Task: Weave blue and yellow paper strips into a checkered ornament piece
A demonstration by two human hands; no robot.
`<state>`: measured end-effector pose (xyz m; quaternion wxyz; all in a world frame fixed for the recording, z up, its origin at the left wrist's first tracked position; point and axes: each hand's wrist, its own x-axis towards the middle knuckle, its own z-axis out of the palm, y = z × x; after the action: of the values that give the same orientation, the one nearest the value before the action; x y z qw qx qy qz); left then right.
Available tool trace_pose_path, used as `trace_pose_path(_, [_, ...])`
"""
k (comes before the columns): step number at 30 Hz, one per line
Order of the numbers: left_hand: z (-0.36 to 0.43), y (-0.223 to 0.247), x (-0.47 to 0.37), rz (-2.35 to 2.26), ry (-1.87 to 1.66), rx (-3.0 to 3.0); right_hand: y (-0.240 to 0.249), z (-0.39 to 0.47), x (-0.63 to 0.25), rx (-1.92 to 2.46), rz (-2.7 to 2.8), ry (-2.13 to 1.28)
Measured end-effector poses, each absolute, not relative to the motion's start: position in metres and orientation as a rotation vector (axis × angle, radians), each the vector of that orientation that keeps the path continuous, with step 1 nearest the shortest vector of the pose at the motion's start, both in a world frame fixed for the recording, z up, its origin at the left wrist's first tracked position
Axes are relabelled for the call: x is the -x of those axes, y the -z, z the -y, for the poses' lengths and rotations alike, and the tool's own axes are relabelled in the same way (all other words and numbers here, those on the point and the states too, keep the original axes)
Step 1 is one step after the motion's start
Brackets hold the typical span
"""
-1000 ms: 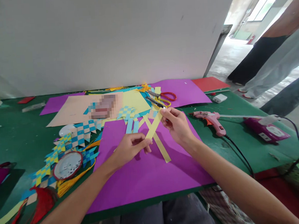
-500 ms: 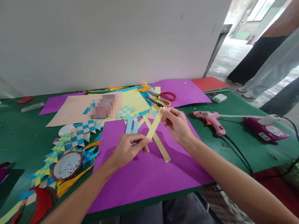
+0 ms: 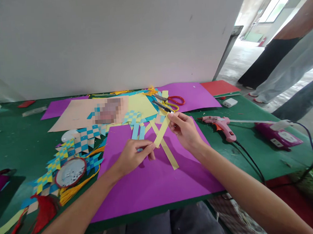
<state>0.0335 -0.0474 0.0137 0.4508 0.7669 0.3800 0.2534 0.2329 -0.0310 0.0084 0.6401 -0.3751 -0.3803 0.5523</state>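
Observation:
A yellow paper strip (image 3: 162, 132) is stretched at a slant between my two hands. My left hand (image 3: 137, 152) pinches its lower end between thumb and fingers. The upper end is pinched by my right hand (image 3: 183, 129). Beneath it a second yellow strip (image 3: 169, 155) lies across the purple sheet (image 3: 150, 188). Light blue strips (image 3: 138, 131) lie just beyond my left hand. A black utility knife (image 3: 163, 106) and red and yellow handled scissors (image 3: 176, 101) rest beyond my right hand.
To the right are a pink glue gun (image 3: 220, 124) with its cable and a purple power block (image 3: 279, 136). Woven paper pieces (image 3: 82, 140), a round lid (image 3: 70, 172) and a red tassel (image 3: 45, 212) lie left. A person's legs (image 3: 288, 59) show at right.
My left fingers have shifted very slightly at the lower end of the strip. My right hand and the things on the table look the same.

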Motion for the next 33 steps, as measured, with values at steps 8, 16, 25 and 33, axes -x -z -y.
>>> trace_pose_path(8, [0.047,-0.014,-0.037,-0.973,-0.632,-1.857,-0.008,0.032,-0.230,0.901,0.928,-1.304])
trace_pose_path(16, [0.040,-0.003,-0.036,-1.135,-0.780,-1.957,-0.004,0.036,-0.220,0.965,1.150,-1.398])
trace_pose_path(25, [0.018,-0.001,-0.017,-1.453,-0.917,-1.853,0.006,0.029,-0.235,1.472,1.905,-0.505])
trace_pose_path(33, [0.022,0.000,-0.015,-1.679,-0.678,-2.249,0.016,0.035,-0.227,1.596,2.262,-0.234])
